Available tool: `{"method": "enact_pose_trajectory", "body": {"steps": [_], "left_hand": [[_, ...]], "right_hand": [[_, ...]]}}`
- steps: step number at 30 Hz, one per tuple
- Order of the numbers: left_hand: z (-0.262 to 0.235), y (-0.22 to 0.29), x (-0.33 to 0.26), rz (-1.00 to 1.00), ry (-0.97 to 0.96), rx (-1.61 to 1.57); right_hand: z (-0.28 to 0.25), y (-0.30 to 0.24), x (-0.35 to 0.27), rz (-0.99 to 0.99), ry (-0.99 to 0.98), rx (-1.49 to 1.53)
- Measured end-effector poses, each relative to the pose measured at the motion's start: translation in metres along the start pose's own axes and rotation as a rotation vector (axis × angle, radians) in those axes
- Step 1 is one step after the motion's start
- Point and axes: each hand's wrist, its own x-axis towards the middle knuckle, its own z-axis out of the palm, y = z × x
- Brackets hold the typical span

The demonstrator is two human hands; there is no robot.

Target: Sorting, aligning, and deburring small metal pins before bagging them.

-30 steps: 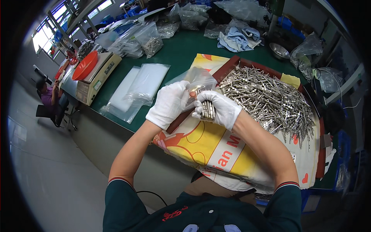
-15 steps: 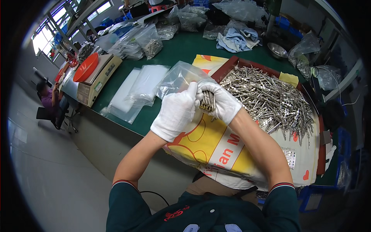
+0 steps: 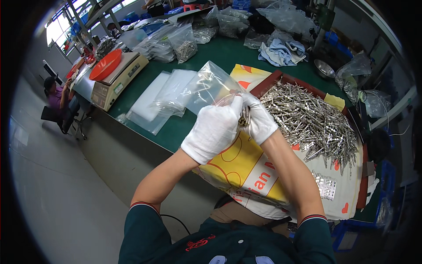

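Note:
Both my hands wear white gloves and meet above the near-left edge of the tray. My right hand (image 3: 260,119) is closed round a bundle of slim metal rods (image 3: 244,118), whose ends poke out toward my left hand. My left hand (image 3: 212,132) is closed with its thumb up, on the lower edge of a clear plastic bag (image 3: 211,81); its fingertips are hidden. The bag stands puffed out beyond the hands. To the right, a large heap of the same shiny rods (image 3: 312,121) fills the reddish-brown tray (image 3: 269,82).
Flat clear bags (image 3: 154,99) lie on the green table (image 3: 220,50) at left, beside a scale (image 3: 121,79) with a red bowl (image 3: 105,64). Filled bags (image 3: 184,48), a blue cloth (image 3: 281,52) and a metal bowl (image 3: 324,68) are farther back. A person (image 3: 57,94) sits at far left.
The plastic bag has risen and opened out above my hands. The rod bundle has turned and shows less between them. The view has shifted slightly.

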Motion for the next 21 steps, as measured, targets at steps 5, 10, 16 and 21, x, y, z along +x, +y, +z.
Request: {"method": "enact_pose_trajectory", "body": {"steps": [5, 10, 16, 21], "left_hand": [[-0.007, 0.02, -0.003, 0.141, 0.047, -0.021], [-0.019, 0.05, -0.005, 0.211, -0.057, 0.041], [-0.023, 0.037, 0.002, 0.178, 0.022, 0.03], [-0.019, -0.025, 0.043, 0.154, -0.046, -0.011]], "right_hand": [[0.018, 0.015, 0.005, -0.105, 0.293, -0.594], [-0.005, 0.003, 0.003, -0.07, 0.092, -1.197], [-0.012, 0.006, 0.021, -0.229, -0.001, -1.646], [-0.001, 0.004, 0.066, -0.443, -0.042, -2.073]]}}
